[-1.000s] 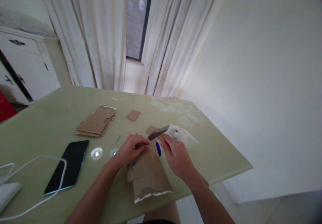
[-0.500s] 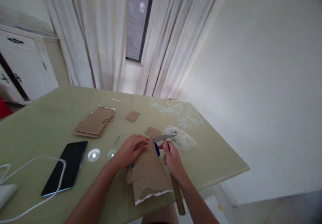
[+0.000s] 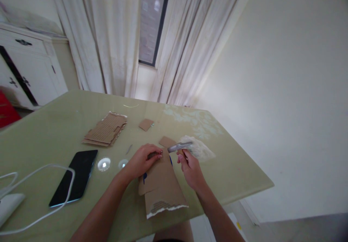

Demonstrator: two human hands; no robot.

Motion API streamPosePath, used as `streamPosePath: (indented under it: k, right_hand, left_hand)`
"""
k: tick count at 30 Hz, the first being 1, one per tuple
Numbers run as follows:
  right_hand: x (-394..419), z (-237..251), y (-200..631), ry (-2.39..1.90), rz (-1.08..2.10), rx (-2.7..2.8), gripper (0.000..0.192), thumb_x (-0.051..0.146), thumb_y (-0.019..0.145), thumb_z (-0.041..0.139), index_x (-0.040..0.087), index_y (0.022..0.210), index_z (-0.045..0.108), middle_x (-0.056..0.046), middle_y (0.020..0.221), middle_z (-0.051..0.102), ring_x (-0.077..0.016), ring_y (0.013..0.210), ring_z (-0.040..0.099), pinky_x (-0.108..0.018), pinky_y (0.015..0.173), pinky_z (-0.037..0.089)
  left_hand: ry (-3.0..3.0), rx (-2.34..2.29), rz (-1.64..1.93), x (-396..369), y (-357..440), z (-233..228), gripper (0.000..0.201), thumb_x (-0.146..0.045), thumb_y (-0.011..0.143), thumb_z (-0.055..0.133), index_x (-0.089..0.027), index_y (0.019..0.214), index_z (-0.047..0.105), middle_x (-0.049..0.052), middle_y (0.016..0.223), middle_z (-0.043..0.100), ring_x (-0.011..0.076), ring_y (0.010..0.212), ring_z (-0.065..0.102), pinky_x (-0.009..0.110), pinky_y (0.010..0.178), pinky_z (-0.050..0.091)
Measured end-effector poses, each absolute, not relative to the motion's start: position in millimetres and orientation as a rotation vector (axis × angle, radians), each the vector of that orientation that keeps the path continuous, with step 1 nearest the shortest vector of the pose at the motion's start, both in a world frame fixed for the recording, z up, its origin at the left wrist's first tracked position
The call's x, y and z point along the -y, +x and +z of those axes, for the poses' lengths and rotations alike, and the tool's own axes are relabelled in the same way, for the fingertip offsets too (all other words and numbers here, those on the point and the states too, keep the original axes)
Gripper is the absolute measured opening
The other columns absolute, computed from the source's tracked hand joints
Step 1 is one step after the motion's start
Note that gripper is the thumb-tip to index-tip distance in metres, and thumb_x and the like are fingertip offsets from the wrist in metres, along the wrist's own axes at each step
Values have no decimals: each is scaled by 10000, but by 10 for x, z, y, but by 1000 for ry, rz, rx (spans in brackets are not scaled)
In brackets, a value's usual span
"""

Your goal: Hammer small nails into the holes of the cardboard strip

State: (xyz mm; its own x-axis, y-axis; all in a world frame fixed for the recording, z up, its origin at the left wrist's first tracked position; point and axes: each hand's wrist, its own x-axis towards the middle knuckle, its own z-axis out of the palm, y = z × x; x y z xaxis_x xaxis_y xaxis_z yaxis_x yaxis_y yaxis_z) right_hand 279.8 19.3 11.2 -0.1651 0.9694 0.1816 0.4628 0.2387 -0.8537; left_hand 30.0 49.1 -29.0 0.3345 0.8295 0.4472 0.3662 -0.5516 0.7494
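A brown cardboard piece (image 3: pixel 163 184) with a torn white near edge lies at the table's front, blue marks showing at its sides. My left hand (image 3: pixel 145 159) rests on its far left corner, thumb and fingers pinched together. A small thin thing shows at those fingertips, too small to name. My right hand (image 3: pixel 190 167) is closed around the handle of a hammer (image 3: pixel 179 146). The metal head is level with the cardboard's far end, just right of my left fingertips. Most of the handle is hidden by my hand and forearm.
Beyond the hammer lie a clear plastic bag (image 3: pixel 202 150) and small cardboard pieces (image 3: pixel 167 141) (image 3: pixel 146 124). Stacked cardboard (image 3: pixel 106 129) is further left. A small metal piece (image 3: pixel 129 149), a black tablet (image 3: pixel 74 178) and a white cable (image 3: pixel 72 184) are on the left of the table (image 3: pixel 233 176).
My right hand has tilted the hammer, so its handle no longer shows below the hand. Less blue is visible at the cardboard's right side. My left hand keeps its place on the cardboard.
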Motion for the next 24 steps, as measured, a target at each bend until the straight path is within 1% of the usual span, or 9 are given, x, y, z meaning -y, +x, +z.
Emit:
streamPosePath:
  k: [1, 2, 4, 6, 10, 12, 17, 22, 24]
  right_hand:
    - [-196, 252, 2796, -1341, 678, 1901, 241, 407, 1077, 529, 218, 1011, 662, -59, 863, 723, -226, 761, 652, -327, 712, 491]
    - [-195, 394, 2781, -1346, 552, 2012, 207, 339, 1074, 522, 210, 1085, 683, -80, 945, 754, -255, 873, 684, -356, 806, 499]
    - [-180, 638, 2722, -1356, 396, 2130, 231, 288, 1088, 498, 199, 1190, 684, -116, 1089, 777, -278, 974, 695, -380, 879, 485]
    - [-161, 782, 2643, -1375, 317, 2159, 244, 276, 1108, 473, 187, 1215, 673, -134, 1117, 776, -282, 980, 697, -377, 872, 473]
    - [-140, 830, 2534, -1425, 394, 2334, 183, 213, 1096, 505, 190, 1076, 685, -111, 1000, 779, -275, 921, 706, -346, 804, 445]
    - [-134, 842, 2523, -1436, 413, 2374, 171, 194, 1090, 520, 191, 1042, 683, -106, 981, 779, -273, 917, 708, -337, 792, 433]
    - [-104, 959, 2537, -1413, 266, 2213, 211, 256, 1119, 478, 193, 1150, 676, -109, 1019, 774, -280, 926, 700, -349, 800, 436]
    - [-66, 877, 2524, -1458, 327, 2393, 212, 220, 1096, 500, 225, 1143, 706, -106, 1062, 798, -275, 945, 732, -344, 805, 465]
    - [-47, 844, 2528, -1490, 318, 2398, 233, 214, 1098, 487, 217, 1171, 708, -116, 1068, 801, -282, 944, 740, -353, 811, 478]
  left_hand:
    - [2078, -1038, 1144, -489, 299, -281, 159, -303, 1015, 668, -240, 1050, 809, 68, 1096, 833, 236, 1031, 745, 368, 962, 553]
    - [2081, -1035, 1137, -485, 297, -269, 162, -307, 1015, 670, -242, 1046, 815, 71, 1106, 832, 238, 1038, 745, 370, 972, 552]
    - [2089, -1032, 1125, -475, 292, -243, 169, -307, 1015, 668, -244, 1042, 823, 76, 1125, 828, 240, 1049, 745, 372, 988, 551]
    - [2097, -1027, 1105, -462, 280, -215, 173, -299, 1019, 659, -244, 1037, 823, 77, 1137, 823, 237, 1054, 747, 364, 991, 553]
    - [2111, -1011, 1065, -438, 248, -168, 167, -253, 1022, 647, -242, 1007, 813, 61, 1107, 815, 214, 1013, 755, 323, 935, 559]
    - [2120, -1022, 1058, -432, 239, -161, 166, -246, 1020, 652, -242, 997, 816, 57, 1098, 814, 207, 983, 758, 315, 909, 561]
    - [2204, -1037, 1047, -436, 255, -196, 182, -250, 1023, 661, -264, 1035, 842, 65, 1177, 818, 223, 1052, 765, 342, 970, 562]
    - [2260, -1082, 1015, -433, 255, -232, 185, -192, 993, 688, -280, 1011, 849, 52, 1174, 816, 230, 1057, 765, 341, 953, 564]
    - [2272, -1077, 994, -430, 249, -237, 187, -190, 992, 691, -283, 1014, 851, 48, 1201, 811, 229, 1070, 766, 335, 951, 563]
